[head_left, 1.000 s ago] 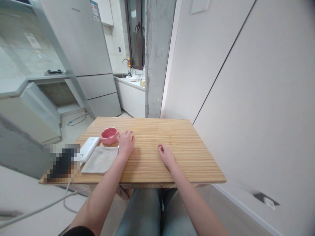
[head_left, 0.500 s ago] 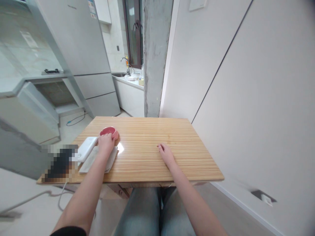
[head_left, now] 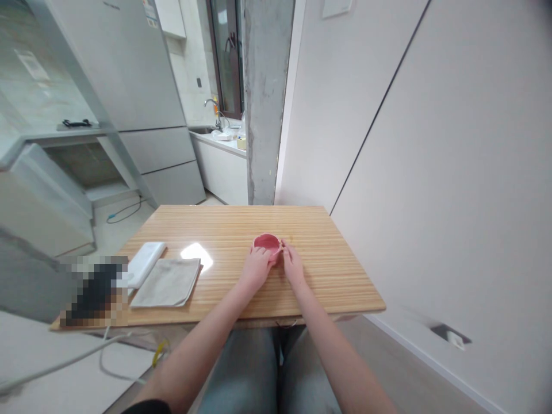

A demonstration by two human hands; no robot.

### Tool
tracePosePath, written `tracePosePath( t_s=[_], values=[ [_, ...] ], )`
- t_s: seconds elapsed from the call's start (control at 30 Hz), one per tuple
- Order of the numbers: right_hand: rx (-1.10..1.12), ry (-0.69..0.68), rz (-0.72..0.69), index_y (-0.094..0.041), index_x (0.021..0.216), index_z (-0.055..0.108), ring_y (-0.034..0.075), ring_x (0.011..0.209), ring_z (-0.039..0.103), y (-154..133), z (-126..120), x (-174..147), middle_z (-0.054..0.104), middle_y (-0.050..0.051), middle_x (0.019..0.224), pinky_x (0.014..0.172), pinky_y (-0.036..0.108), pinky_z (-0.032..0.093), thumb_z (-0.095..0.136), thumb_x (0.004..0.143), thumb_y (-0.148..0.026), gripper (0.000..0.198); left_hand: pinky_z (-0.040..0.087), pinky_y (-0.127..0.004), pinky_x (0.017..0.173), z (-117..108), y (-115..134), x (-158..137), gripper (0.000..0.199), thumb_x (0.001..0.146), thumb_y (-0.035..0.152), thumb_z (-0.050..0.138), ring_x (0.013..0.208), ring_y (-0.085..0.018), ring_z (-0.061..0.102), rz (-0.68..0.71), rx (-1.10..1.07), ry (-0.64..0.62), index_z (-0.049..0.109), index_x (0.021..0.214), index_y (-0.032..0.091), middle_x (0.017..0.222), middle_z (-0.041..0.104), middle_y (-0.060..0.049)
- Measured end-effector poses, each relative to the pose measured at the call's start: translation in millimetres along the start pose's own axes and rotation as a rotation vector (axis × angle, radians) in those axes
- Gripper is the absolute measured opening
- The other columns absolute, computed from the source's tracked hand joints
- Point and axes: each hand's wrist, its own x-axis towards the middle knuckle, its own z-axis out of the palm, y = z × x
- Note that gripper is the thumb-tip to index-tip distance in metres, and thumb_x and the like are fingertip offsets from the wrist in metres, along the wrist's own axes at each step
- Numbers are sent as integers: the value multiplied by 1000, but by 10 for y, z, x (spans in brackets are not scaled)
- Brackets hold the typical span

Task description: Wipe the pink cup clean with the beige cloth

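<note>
A small round pink bowl [head_left: 266, 239] is over the middle of the table, its hollow side facing up and away from me. My left hand [head_left: 257, 267] grips its near left side, fingers hooked over the rim and thumb hidden. At the bowl's right edge is my right hand [head_left: 293, 264], its fingertips bent together against the rim; the exact contact is too small to make out. Off to the left lies a folded grey cloth [head_left: 166, 282], flat on the wooden table [head_left: 228, 227].
A white flat box [head_left: 147, 261] lies beside the cloth, and a blurred dark object [head_left: 95, 293] sits at the table's left corner. White cables [head_left: 64, 367] hang below that side. A pale wall [head_left: 409, 201] runs along the right; a fridge [head_left: 125, 75] stands beyond the table.
My left hand has carried the pink bowl rightward from beside the cloth to my right hand. The cloth is now uncovered. My right hand's fingers have come to the bowl's edge.
</note>
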Motion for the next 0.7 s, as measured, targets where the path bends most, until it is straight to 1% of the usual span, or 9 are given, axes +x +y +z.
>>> tracePosePath(
  t_s=[0.27, 0.37, 0.43, 0.47, 0.53, 0.57, 0.6, 0.63, 0.7],
  values=[
    [37, 2, -79, -19, 114, 63, 21, 115, 54, 41, 16, 20, 62, 10, 120, 104, 41, 38, 44, 86, -37, 38, 33, -47, 99, 56, 49, -45, 15, 86, 25, 49, 101, -24, 51, -9, -41, 0, 60, 91, 16, 98, 61, -10],
    [46, 2, -79, -19, 115, 61, 21, 114, 54, 64, 20, 20, 61, 9, 121, 104, 42, 38, 45, 86, -38, 38, 34, -44, 102, -100, -39, -24, 24, 87, 24, 46, 110, -22, 49, 120, -172, -34, 59, 106, 18, 110, 60, -10],
    [57, 0, -67, -19, 116, 60, 21, 114, 54, 66, 20, 17, 61, 9, 121, 103, 42, 39, 44, 87, -39, 39, 34, -39, 104, -305, -256, -84, 35, 87, 21, 39, 120, -20, 45, 151, -264, 0, 52, 121, 19, 125, 53, -11],
    [63, -1, -62, -19, 117, 60, 21, 114, 54, 64, 20, 15, 61, 9, 121, 103, 42, 39, 44, 87, -40, 40, 35, -37, 104, -429, -420, -156, 40, 87, 17, 35, 123, -19, 43, 89, -270, 57, 49, 125, 17, 130, 50, -11],
    [65, 3, -55, -19, 117, 60, 21, 115, 54, 56, 18, 9, 60, 10, 122, 103, 42, 39, 42, 88, -42, 41, 36, -37, 102, -686, -826, -391, 44, 82, 9, 29, 121, -20, 45, -173, -140, 208, 52, 120, 13, 127, 52, -13],
    [62, 4, -54, -18, 117, 60, 21, 115, 54, 52, 16, 6, 60, 11, 122, 103, 42, 38, 41, 89, -43, 42, 38, -37, 100, -804, -1042, -545, 44, 79, 7, 30, 116, -22, 49, -313, -26, 234, 55, 115, 12, 121, 55, -14],
    [58, 4, -54, -18, 117, 60, 21, 115, 53, 48, 15, 3, 60, 11, 122, 104, 42, 37, 39, 89, -44, 43, 40, -39, 96, -907, -1246, -712, 42, 78, 8, 32, 111, -25, 53, -456, 103, 220, 57, 112, 12, 114, 58, -14],
    [55, 3, -56, -18, 116, 60, 20, 116, 53, 46, 13, 0, 60, 11, 122, 104, 42, 37, 38, 90, -44, 43, 42, -41, 91, -990, -1424, -878, 41, 77, 8, 33, 104, -28, 56, -577, 216, 156, 59, 108, 12, 108, 61, -15],
    [58, 6, -54, -18, 115, 60, 20, 115, 53, 42, 10, -3, 61, 11, 121, 104, 41, 37, 34, 91, -45, 45, 44, -40, 84, -1099, -1666, -1164, 41, 78, 9, 31, 97, -29, 58, -704, 371, 28, 60, 106, 12, 105, 61, -16]
  ],
)
